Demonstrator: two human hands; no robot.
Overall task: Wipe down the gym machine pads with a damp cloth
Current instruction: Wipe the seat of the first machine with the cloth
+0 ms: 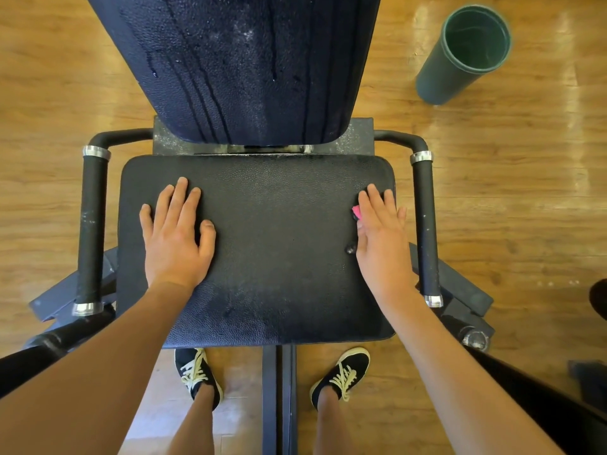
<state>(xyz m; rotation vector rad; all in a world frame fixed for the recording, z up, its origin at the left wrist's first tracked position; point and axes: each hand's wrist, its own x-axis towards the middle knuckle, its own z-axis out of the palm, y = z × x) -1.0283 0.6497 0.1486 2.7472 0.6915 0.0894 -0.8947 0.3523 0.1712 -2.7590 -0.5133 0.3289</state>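
Note:
The black seat pad [276, 251] of the gym machine lies below me, with the dark back pad [239, 60] rising behind it, streaked with wet drip lines. My left hand [175, 234] rests flat on the seat's left part, fingers straight. My right hand [381, 238] presses flat near the seat's right edge on a pink cloth [356, 212]; only a small corner of the cloth shows beside my index finger.
Black padded handles stand on either side of the seat, the left handle [92, 231] and the right handle [427, 224]. A dark green cylindrical bin [466, 54] stands on the wooden floor at the back right. My feet in black shoes [197, 372] straddle the frame bar [279, 399].

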